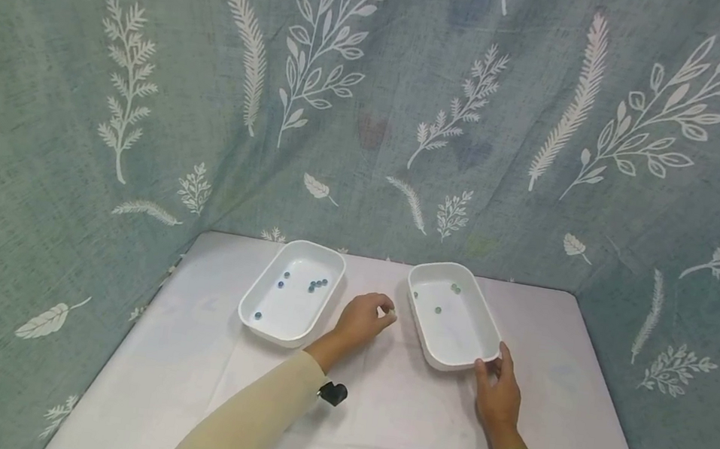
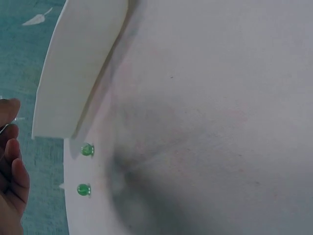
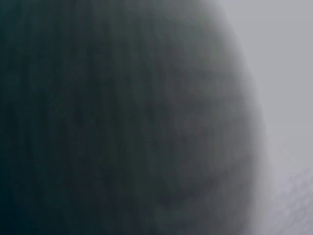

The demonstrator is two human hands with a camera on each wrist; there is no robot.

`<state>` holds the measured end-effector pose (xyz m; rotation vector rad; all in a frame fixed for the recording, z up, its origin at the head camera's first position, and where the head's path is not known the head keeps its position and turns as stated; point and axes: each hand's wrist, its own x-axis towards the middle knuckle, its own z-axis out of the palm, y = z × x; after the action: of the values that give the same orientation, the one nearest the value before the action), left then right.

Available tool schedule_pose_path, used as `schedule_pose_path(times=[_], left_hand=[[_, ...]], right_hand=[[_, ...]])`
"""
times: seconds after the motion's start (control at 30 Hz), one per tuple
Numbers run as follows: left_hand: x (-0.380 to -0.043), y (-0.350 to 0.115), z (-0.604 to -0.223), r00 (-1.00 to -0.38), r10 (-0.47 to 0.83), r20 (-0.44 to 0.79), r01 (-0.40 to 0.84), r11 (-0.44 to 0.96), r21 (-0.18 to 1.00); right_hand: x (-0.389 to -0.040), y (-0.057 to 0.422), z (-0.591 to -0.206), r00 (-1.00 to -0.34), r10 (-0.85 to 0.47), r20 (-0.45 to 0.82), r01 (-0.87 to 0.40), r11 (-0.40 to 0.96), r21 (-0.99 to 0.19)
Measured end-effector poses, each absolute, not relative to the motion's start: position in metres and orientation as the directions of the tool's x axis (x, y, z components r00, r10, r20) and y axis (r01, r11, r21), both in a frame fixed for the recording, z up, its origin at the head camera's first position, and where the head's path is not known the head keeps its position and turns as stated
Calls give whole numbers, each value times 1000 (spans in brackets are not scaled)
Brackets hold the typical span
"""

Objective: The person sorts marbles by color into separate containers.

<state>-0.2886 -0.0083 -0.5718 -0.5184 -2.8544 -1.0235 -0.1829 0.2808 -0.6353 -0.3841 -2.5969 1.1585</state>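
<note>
My left hand (image 1: 363, 319) is above the table between two white trays, with thumb and fingertips pinching a small pale object (image 1: 392, 313). Its kind is hard to make out. At the near right corner of the right white tray (image 1: 434, 359), my right hand (image 1: 499, 399) grips the rim between thumb and fingers. Several green marbles (image 1: 438, 311) lie in that tray. The left white tray (image 1: 270, 335) holds several blue marbles (image 1: 258, 316). In the left wrist view, two green marbles (image 2: 83, 189) lie on a white surface near a white wall; the fingers (image 2: 19, 178) show at the left edge.
A white cloth covers the table (image 1: 402, 420). Grey-green curtains (image 1: 371, 142) with white leaf prints stand behind it and at both sides. Both trays are toward its back edge. Dark blur fills most of the right wrist view.
</note>
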Motion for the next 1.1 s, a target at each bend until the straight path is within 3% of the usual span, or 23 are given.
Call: schedule_pose_path(times=[0.7,1.1], left_hand=[[-309,21,-544,-914,357,192,401,725,560],[-327,29,-553,-913,380,145,395,740,544]], right_hand=[[-185,286,-639,-927,333,170,97,653,-751],[-187,286,-640,-928,340,152,110,640,-760]])
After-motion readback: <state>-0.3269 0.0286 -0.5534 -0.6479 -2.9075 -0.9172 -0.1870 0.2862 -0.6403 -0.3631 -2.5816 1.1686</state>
